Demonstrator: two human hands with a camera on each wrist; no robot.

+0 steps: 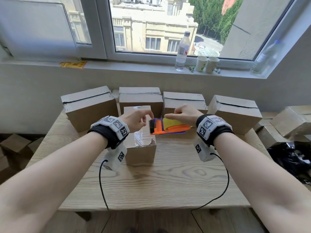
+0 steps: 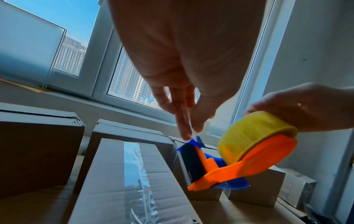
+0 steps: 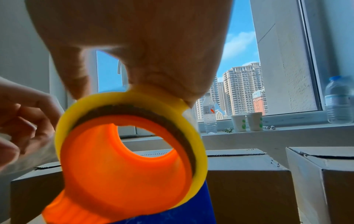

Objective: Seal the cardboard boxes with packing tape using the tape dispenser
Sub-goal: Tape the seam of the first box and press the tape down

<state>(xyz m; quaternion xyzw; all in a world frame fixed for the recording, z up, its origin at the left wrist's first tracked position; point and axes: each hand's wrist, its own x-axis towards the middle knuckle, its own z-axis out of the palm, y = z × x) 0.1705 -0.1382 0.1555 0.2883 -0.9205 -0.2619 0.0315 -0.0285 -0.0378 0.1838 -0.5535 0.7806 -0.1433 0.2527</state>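
Note:
An orange and blue tape dispenser (image 1: 170,127) carrying a yellow tape roll (image 2: 252,136) hangs just above the wooden table (image 1: 168,182). My right hand (image 1: 183,113) grips it from above, fingers curled over the roll (image 3: 130,136). My left hand (image 1: 139,119) is at the dispenser's toothed front end, and its fingertips (image 2: 189,131) pinch the clear tape end. Directly left of the dispenser stands a small cardboard box (image 1: 141,148) with a strip of clear tape (image 2: 136,174) along its top seam. Behind them stand several cardboard boxes (image 1: 89,106) in a row, with dark seams showing.
The windowsill behind holds a water bottle (image 1: 182,51), two paper cups (image 1: 207,64) and another bottle (image 1: 265,58). More boxes (image 1: 292,121) and a black plastic bag (image 1: 292,158) lie off the table's right edge. Flat cardboard (image 1: 15,143) lies on the floor at left.

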